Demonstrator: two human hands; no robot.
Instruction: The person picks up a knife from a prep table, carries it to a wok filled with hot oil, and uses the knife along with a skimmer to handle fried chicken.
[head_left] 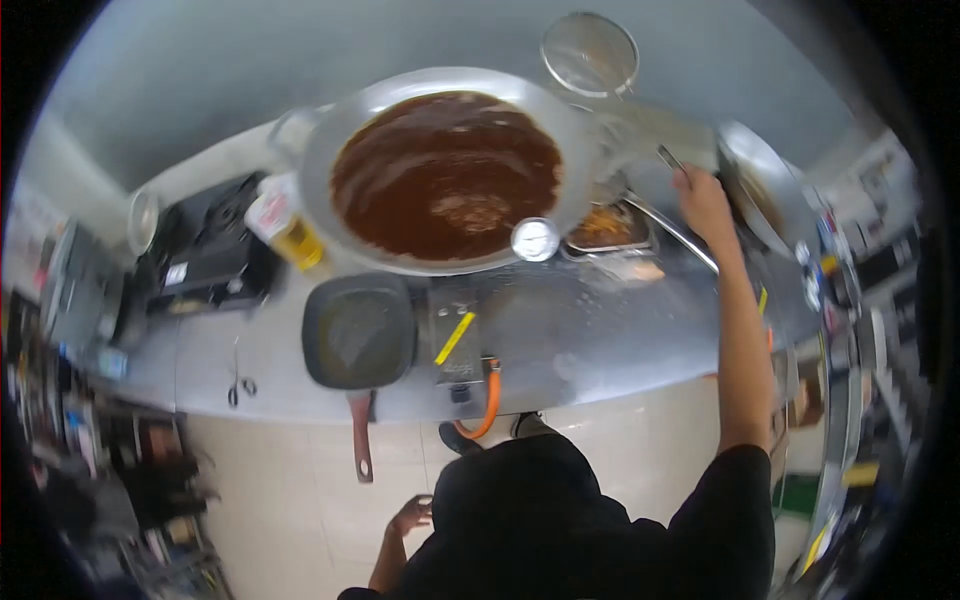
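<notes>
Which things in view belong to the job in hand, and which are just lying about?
Likely in use:
- slim utensil, gripped in the right hand
- large pan of brown liquid
- round dial at its rim

Apparently lying about:
- scissors
- square pan
- bottle of yellow liquid

Your one camera sat on your head, looking forward and steeply down through a wide lens with dark, curved edges. The grip of your right hand [706, 207] showed at middle distance, right of centre. Left of that grip spread the two-handled wok [318, 190]; below and left, the steel worktop [620, 345]. Farther below, your black T-shirt [540, 530] stood nearest, with tiled floor [270, 470] beyond.
</notes>
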